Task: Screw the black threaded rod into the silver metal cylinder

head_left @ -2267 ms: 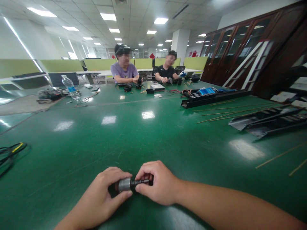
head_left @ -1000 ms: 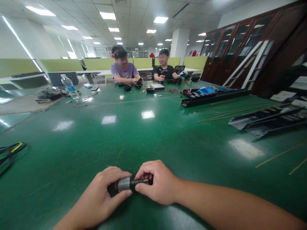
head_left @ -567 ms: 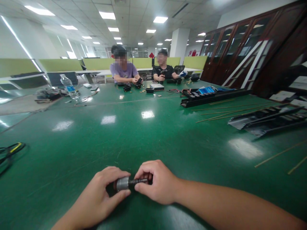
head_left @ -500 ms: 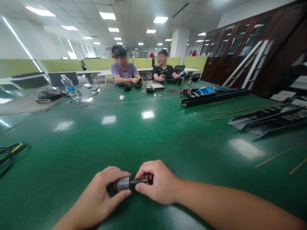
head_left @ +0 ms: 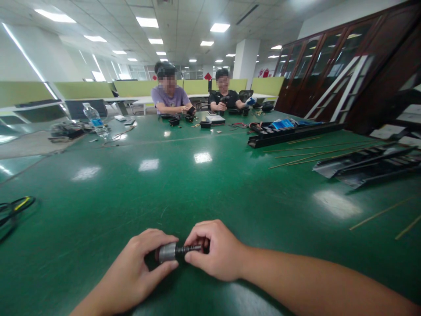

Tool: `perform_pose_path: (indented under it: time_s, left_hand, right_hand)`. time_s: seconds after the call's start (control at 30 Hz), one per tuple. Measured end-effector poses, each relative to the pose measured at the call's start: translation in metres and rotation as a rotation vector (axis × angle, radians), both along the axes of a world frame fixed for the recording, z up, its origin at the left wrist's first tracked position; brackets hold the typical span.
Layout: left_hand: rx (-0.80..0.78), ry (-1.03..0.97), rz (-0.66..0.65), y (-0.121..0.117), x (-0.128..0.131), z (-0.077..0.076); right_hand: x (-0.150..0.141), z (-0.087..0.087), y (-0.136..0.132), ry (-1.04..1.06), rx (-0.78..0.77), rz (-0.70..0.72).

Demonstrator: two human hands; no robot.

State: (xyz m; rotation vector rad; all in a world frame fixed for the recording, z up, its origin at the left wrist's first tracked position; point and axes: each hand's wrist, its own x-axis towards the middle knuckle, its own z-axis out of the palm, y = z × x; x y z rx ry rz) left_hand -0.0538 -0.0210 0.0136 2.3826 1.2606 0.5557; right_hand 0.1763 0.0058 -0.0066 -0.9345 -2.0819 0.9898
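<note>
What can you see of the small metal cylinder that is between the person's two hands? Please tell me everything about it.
The small metal cylinder has a smooth, silver-grey barrel, and a narrower dark ribbed shaft, perhaps threaded, runs from one end. It lies nearly level, tilted slightly. The left hand pinches the barrel with thumb and fingers, while the right hand holds the shaft's far end, which its fingers hide. It is over the green table, but whether it touches the table cannot be told.

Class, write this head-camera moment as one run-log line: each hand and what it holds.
left hand: holds silver cylinder | right hand: holds dark ribbed shaft | surface: green work table
</note>
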Motion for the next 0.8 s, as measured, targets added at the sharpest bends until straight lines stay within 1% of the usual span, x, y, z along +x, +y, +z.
perform_pose_path:
  time_s: [0.17,0.33,0.43,0.8]
  left_hand:
    - [-0.031,-0.021,-0.010,0.0009,-0.0008,-0.0009]
    - [-0.001,-0.029,0.006,0.0004,-0.0012,-0.0013]
    - [-0.013,-0.029,0.010,0.0008,-0.0013,-0.0012]
    - [-0.043,-0.036,0.005,0.0016,0.0003,0.0022]
  right_hand:
    - [-0.0001,0.0011,-0.0003,0.002,-0.012,-0.002]
    - [0.0000,0.0020,-0.0008,0.006,-0.045,-0.007]
    - [-0.0001,0.0017,-0.0009,0.008,-0.065,-0.012]
    - [0.0004,0.0003,0.0002,0.017,-0.065,-0.011]
